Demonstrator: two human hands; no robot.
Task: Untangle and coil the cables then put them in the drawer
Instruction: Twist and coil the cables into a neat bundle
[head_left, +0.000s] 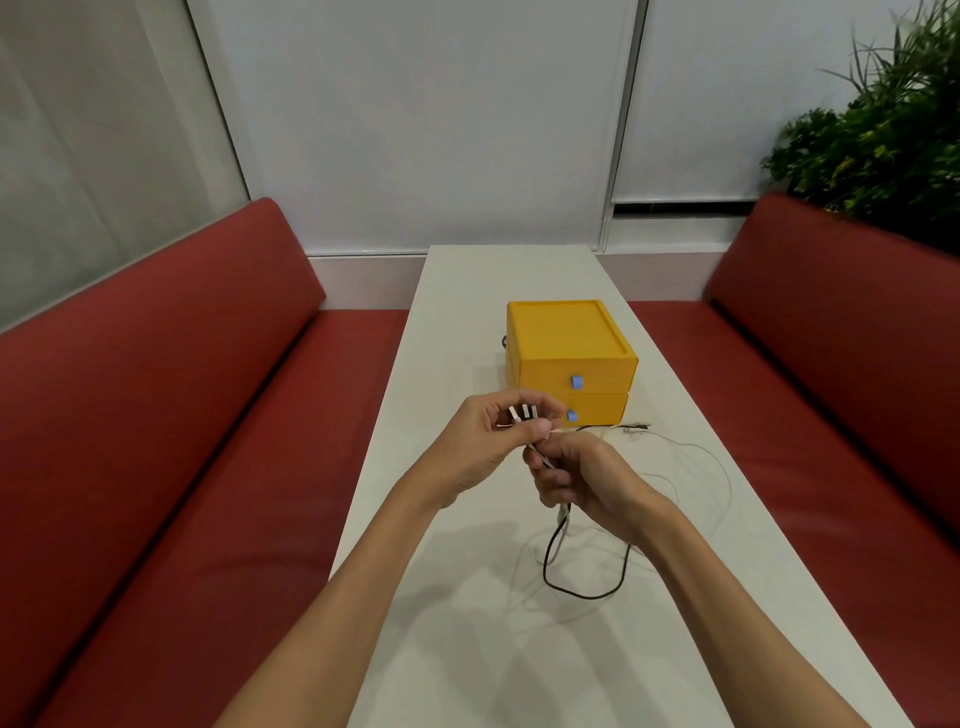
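Black cable (587, 597) looping below right hand (579, 480), plugs (522, 413) in left hand (485, 447)

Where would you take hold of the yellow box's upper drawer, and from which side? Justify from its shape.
Pinch the blue tab at the middle of the upper drawer front, coming from the near side facing the person. The front is otherwise flat, so the protruding tab is the only purchase. The left hand and right hand hold cables, so free one first.
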